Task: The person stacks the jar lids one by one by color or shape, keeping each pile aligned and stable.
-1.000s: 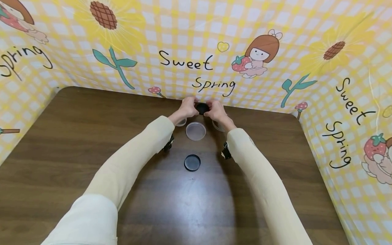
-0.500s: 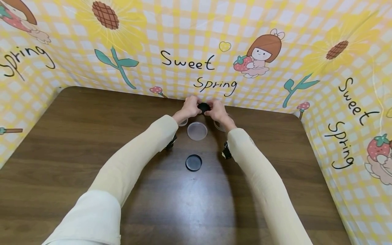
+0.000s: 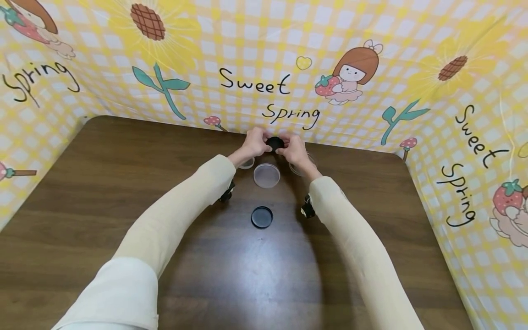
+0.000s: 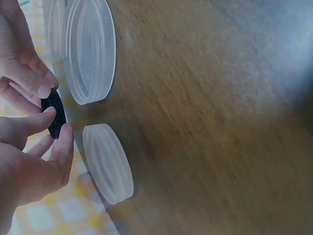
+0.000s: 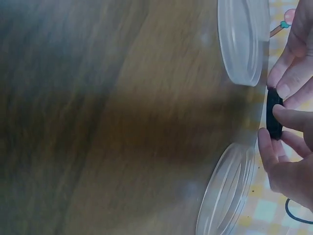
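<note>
Both hands hold a black round lid point(image 3: 275, 145) between them at the far edge of the table. My left hand point(image 3: 255, 143) pinches its left side between thumb and fingers, and my right hand point(image 3: 294, 149) pinches its right side. Seen from the left wrist, the black lid point(image 4: 55, 112) is tilted nearly edge-on. Just in front of the hands, a clear round lid point(image 3: 266, 175) lies on the table. A smaller clear lid point(image 4: 107, 164) is beside the left hand, and a wider clear one point(image 5: 227, 191) is partly hidden under the right wrist.
Nearer on the brown wooden table point(image 3: 198, 284) lies another black lid point(image 3: 261, 217), its rim upward. A yellow checked cloth point(image 3: 247, 55) with printed flowers and lettering hangs right behind the hands and along both sides.
Both hands stay at the far edge with the black lid, which has turned slightly in their fingers. The view has shifted a little; the lids on the table keep their places.
</note>
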Available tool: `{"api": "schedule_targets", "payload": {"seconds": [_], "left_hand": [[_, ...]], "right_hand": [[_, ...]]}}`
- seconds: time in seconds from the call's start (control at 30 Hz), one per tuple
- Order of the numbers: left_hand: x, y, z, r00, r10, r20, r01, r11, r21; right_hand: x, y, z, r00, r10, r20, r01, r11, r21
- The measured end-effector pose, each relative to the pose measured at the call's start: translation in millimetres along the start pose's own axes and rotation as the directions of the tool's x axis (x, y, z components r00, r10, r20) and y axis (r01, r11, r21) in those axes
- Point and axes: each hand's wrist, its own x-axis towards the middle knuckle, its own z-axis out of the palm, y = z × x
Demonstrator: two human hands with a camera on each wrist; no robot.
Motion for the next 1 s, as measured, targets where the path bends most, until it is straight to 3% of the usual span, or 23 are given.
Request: {"api": "schedule_targets", "payload": {"seconds": [0.53,1.0], "left_hand": [[-27.6,-1.0,-4.5,0.999,0.043,-0.015,-0.043,0.999,0.004],[-68.2,-1.2,-6.3,0.998,0.049,-0.026,-0.05,0.997,-0.06]], "right_hand": [[-25.4,-12.8,2.4,0.997,0.074,0.001,-0.074,0.996,0.055],[-57.8,-22.3,7.6,1.0,0.007,0.025,-0.009,0.997,0.077]]}}
